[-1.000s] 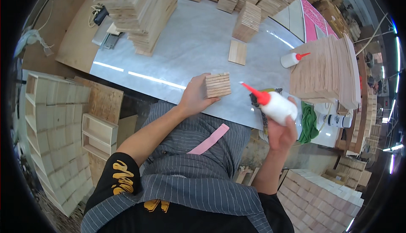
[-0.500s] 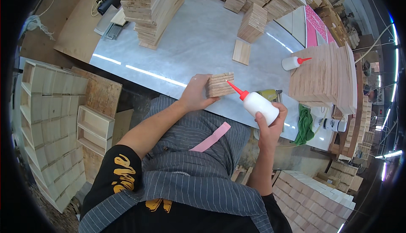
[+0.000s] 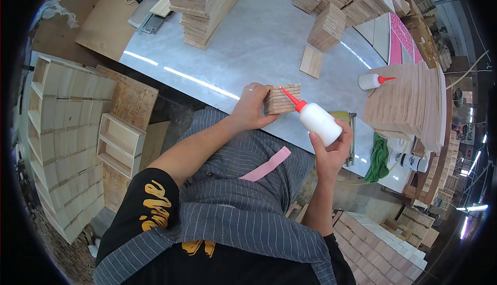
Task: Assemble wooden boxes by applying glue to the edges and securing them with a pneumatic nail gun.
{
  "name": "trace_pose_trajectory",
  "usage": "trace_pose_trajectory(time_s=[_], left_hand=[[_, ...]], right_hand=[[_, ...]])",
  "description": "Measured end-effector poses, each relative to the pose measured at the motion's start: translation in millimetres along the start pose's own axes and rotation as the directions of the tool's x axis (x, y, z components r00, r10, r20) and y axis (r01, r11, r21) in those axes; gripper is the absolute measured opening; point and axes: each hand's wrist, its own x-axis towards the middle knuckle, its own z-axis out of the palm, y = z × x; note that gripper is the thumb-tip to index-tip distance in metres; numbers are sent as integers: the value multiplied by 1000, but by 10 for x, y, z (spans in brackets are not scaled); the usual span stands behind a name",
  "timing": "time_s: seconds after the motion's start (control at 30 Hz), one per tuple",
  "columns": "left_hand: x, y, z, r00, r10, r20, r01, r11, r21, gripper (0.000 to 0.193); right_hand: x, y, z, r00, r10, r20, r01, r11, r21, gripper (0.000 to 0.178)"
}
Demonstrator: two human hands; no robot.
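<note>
Your left hand (image 3: 252,106) grips stacked wooden boards (image 3: 282,104) by the surface's near edge (image 3: 217,97), your right hand (image 3: 333,149) a red-nozzled squeeze bottle (image 3: 320,123).

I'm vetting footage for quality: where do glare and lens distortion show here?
Head view: bright glare streaks cross the gray tabletop; lamp tubes at far right look blown out; fisheye distortion bows the stacked wooden boxes at left; corners go black.

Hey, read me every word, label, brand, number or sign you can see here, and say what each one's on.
Left sleeve: orange brush-style lettering; I don't copy wording.
Shirt front: orange marks, cut off by the apron, unreadable.
White container at the right: dark marking, too small to read.
White bottle in the right hand: no print visible.
</note>
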Motion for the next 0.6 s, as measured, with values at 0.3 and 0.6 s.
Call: trace_pose_trajectory(time_s=[0.3,0.6], left_hand=[[-26,-52,28,999,-28,30,28,1000,-2,78],[-24,-40,17,998,-49,47,50,999,-1,76]], right_hand=[[2,64,9,992,-112,56,117,987,-108,66],[29,-146,53,971,-192,139,232,895,-382,60]])
